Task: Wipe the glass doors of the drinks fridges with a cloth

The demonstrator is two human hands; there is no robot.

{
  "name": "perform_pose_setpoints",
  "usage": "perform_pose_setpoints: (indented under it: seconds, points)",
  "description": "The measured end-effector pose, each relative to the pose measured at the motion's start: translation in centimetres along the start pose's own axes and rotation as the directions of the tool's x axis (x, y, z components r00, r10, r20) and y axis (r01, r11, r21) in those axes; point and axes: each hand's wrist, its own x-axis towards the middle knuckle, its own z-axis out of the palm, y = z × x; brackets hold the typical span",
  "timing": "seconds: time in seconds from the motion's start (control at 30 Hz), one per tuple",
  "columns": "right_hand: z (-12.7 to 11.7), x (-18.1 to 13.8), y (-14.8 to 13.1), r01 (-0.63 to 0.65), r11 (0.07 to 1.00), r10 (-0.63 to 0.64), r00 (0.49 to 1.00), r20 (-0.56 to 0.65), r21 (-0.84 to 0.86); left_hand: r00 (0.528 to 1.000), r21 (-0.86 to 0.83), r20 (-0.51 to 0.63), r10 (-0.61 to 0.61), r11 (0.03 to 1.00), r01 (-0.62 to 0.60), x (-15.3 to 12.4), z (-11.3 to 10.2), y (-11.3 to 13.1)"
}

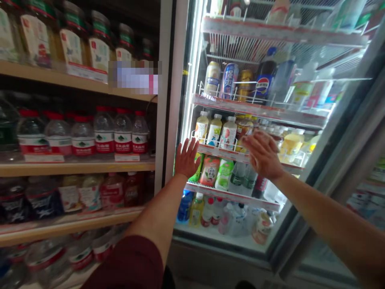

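In front of a lit drinks fridge (192, 224), both my arms reach forward. My left hand (187, 159) is open with fingers spread, near the fridge's left edge and a row of small white-capped drink bottles (214, 130). My right hand (263, 154) is blurred; its fingers look stretched out, and no object shows in it. It covers part of the middle shelf, close to some yellow drink bottles (291, 142). I cannot tell whether either hand touches glass. Above stand several cans (229, 81) and a dark Pepsi bottle (266, 78).
Wooden shelves (75, 168) on the left carry red-capped water bottles (122, 132) and, higher up, green-capped drink bottles (100, 44). A grey upright post (167, 100) separates them from the fridge. More bottles (210, 210) stand at the fridge's bottom. A dark frame (327, 160) runs down the right.
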Motion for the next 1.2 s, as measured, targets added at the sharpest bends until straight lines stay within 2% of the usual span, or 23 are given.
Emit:
perform_pose_setpoints:
  seconds: [0.07, 0.1, 0.17, 0.23, 0.27, 0.3, 0.4, 0.47, 0.53, 0.6, 0.63, 0.7, 0.77, 0.83, 0.87, 0.9, 0.97, 1.03, 1.1, 1.2]
  points:
    - [-0.3, -0.3, 0.2, 0.165, 0.985, -0.171, 0.977, 0.13, 0.054, 1.0, -0.011, 0.004, -0.002, 1.0, 0.002, 0.0, -0.1, 0.0]
    - [-0.5, -0.2, 0.6, 0.177, 0.983, -0.183, 0.973, 0.141, 0.053, 1.0, -0.019, 0.005, -0.002, 1.0, 0.002, 0.0, -0.1, 0.0]
    - [-0.8, 0.1, 1.5, 0.055, 0.998, -0.055, 0.997, 0.046, -0.017, 1.0, -0.037, 0.003, -0.001, 0.999, 0.001, 0.1, -0.1, 0.0]
    - [-0.8, 0.2, 1.9, -0.11, 0.991, 0.102, 0.989, -0.109, -0.07, 1.0, -0.054, -0.002, -0.008, 0.999, 0.007, 0.1, -0.1, 0.0]
    - [-0.7, 0.1, 1.8, -0.145, 0.987, 0.133, 0.979, -0.157, -0.072, 1.0, -0.058, -0.005, -0.013, 0.998, 0.013, 0.1, 0.0, 0.1]
    - [-0.6, 0.0, 1.6, -0.129, 0.99, 0.119, 0.98, -0.157, -0.058, 1.0, -0.058, -0.007, -0.018, 0.998, 0.017, 0.1, 0.0, 0.1]
    - [-0.6, -0.7, 1.2, 0.076, 0.996, -0.078, 0.996, 0.038, 0.049, 1.0, -0.052, 0.0, -0.013, 0.999, 0.013, 0.1, 0.0, 0.1]
    - [-0.8, -0.9, 1.7, 0.109, 0.992, -0.115, 0.99, 0.087, 0.069, 1.0, -0.051, 0.011, -0.01, 0.999, 0.01, 0.1, 0.0, 0.0]
    - [-0.9, -0.8, 2.2, 0.002, 1.0, -0.002, 0.999, -0.04, 0.002, 1.0, -0.052, 0.018, -0.01, 0.999, 0.011, 0.1, -0.1, 0.0]
    - [-0.6, -0.9, 2.1, -0.149, 0.987, 0.135, 0.971, -0.196, -0.06, 1.0, -0.05, 0.014, -0.009, 0.999, 0.009, 0.1, -0.1, 0.0]
    - [-0.4, -1.1, 1.8, -0.192, 0.978, 0.17, 0.959, -0.227, -0.079, 1.0, -0.051, 0.012, -0.005, 0.999, 0.006, 0.1, -0.1, 0.0]
    - [0.0, -1.8, 0.6, -0.145, 0.984, 0.128, 0.979, -0.161, -0.102, 1.0, -0.052, 0.011, -0.003, 0.999, 0.004, 0.1, -0.1, 0.0]
    - [0.0, -2.6, 0.0, 0.045, 0.995, -0.046, 0.999, -0.004, -0.087, 1.0, -0.053, 0.013, -0.006, 0.999, 0.007, 0.1, -0.1, 0.0]
    - [-0.3, -3.2, 0.4, 0.209, 0.977, -0.203, 0.972, 0.114, -0.043, 1.0, -0.049, 0.02, -0.012, 0.999, 0.013, 0.1, 0.0, -0.1]
    - [-0.6, -3.3, 1.0, 0.22, 0.975, -0.213, 0.968, 0.132, -0.039, 1.0, -0.045, 0.024, -0.015, 0.999, 0.016, 0.1, 0.0, -0.1]
    - [-0.8, -3.3, 1.7, 0.181, 0.982, -0.173, 0.978, 0.112, -0.056, 0.999, -0.042, 0.028, -0.017, 0.999, 0.018, 0.1, 0.0, -0.1]
    - [-1.0, -3.4, 2.7, -0.005, 0.993, 0.001, 1.0, -0.03, -0.115, 0.999, -0.037, 0.033, -0.021, 0.999, 0.022, 0.1, -0.1, -0.1]
    - [-0.8, -3.8, 2.7, -0.173, 0.975, 0.147, 0.973, -0.178, -0.142, 0.999, -0.035, 0.034, -0.018, 0.999, 0.02, 0.1, -0.1, 0.0]
    - [-0.5, -4.6, 1.8, -0.178, 0.974, 0.154, 0.973, -0.169, -0.137, 0.999, -0.035, 0.034, -0.017, 0.999, 0.018, 0.1, -0.1, 0.0]
    - [-0.6, -6.3, 0.8, -0.013, 0.995, 0.015, 1.0, 0.016, -0.101, 0.999, -0.035, 0.037, -0.017, 0.999, 0.019, 0.1, -0.1, 0.0]
